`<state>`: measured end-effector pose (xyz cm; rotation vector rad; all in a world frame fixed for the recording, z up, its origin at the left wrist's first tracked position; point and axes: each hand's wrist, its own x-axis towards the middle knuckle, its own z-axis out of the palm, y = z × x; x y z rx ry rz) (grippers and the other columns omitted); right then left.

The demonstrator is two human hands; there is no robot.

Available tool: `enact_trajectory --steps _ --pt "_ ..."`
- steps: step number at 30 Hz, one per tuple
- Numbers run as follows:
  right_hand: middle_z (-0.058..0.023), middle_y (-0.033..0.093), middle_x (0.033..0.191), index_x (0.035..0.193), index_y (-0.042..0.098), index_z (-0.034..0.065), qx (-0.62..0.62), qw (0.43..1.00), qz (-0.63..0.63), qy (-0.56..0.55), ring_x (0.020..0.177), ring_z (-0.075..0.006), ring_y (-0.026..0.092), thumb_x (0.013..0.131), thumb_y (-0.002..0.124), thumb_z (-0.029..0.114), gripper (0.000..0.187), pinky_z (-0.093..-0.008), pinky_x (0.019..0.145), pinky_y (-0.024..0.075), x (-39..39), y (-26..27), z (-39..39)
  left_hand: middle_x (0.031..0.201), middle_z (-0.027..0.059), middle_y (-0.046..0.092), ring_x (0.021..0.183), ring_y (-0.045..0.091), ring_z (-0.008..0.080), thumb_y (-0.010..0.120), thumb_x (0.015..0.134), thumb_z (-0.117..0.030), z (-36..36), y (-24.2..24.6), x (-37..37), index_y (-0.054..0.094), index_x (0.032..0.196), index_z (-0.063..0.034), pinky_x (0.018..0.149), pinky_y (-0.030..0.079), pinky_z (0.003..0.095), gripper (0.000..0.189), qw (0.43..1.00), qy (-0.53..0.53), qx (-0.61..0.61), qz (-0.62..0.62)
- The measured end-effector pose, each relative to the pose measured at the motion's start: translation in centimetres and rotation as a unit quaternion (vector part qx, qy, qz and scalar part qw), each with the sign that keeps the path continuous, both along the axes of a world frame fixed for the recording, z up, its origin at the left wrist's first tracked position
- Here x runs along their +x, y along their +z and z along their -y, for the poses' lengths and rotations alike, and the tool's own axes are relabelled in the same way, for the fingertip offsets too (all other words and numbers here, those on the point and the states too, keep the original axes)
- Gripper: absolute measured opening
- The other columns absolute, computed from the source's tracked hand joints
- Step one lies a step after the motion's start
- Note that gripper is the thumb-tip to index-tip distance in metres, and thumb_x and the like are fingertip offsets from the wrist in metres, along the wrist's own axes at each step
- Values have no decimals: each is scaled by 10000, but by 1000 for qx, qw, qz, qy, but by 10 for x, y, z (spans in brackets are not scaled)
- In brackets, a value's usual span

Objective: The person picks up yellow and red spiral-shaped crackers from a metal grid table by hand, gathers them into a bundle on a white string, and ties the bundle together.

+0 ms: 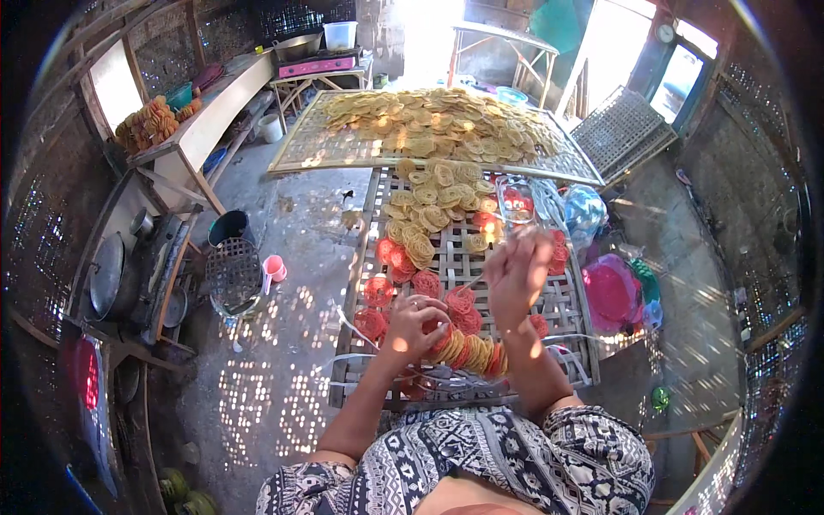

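A row of round noodle-strand crackers [473,353], yellow and orange pressed face to face, lies in front of my body. My left hand [418,322] curls its fingers at the left end of this row and grips it. Higher and to the right, my right hand [518,267] has its fingers pinched together on what looks like a thin stick [475,281]. The stick's tip points down towards loose orange crackers [460,299]. Beneath both hands is a woven bamboo rack [454,254]. Pale yellow crackers [432,215] cover its far part.
Beyond, a second bamboo rack [296,141] carries a large heap of yellow crackers [438,122]. White plastic strips [351,357] trail over the near rack. Pink basins [608,290] stand at right; a pink dipper [275,267] and a dark bucket [230,226] at left.
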<state>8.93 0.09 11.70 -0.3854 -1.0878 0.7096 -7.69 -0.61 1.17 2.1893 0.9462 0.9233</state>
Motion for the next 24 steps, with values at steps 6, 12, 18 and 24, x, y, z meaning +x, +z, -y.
enact_trajectory --steps 6,12,18,24 --pt "-40 452 760 963 408 49 -237 961 120 77 485 -90 456 1006 404 159 118 -243 428 418 1 7 -40 1170 8 647 1210 509 265 667 818 -145 -15 -1 -15 714 962 -160 1086 234 470 153 999 33 17 27" --pt "-69 566 717 897 498 17 -365 816 446 -46 576 -141 562 940 450 69 83 -285 517 459 79 -83 -58 879 111 656 844 614 236 611 815 13 -10 33 -22 719 981 -113 709 497 327 235 993 68 -8 97" --pt "-17 557 660 839 590 -7 -331 739 580 -86 642 -99 490 886 649 246 263 -285 589 421 153 -66 -9 837 82 644 703 615 112 444 952 -21 -7 15 -53 639 1063 8 637 503 245 226 935 109 -180 286" --pt "-88 680 933 973 715 72 -403 692 596 61 906 -193 600 774 737 153 217 -366 793 478 201 -75 98 775 80 685 712 619 107 452 998 -198 -8 -7 -49 633 1028 -6 645 484 252 265 918 226 -177 275"
